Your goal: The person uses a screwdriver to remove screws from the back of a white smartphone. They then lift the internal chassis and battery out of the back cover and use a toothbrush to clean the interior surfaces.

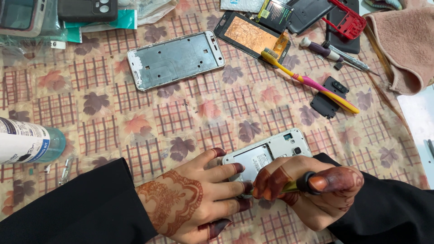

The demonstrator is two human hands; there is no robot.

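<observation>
Two hands are working on an opened phone point(266, 153) near the tabletop's point(190, 117) front edge.
Left hand point(194, 199) is lying flat, fingers spread, steadying the phone's lower end; right hand point(307, 190) is closing around a screwdriver point(296, 185), tip at the phone. Toothbrush point(307, 81) and metal frame point(176, 58) are lying well apart behind.

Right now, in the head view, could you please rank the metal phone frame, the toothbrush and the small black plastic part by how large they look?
1. Metal phone frame, largest in area.
2. Toothbrush, about as long but far thinner.
3. Small black plastic part, smallest, partly under the toothbrush.
</observation>
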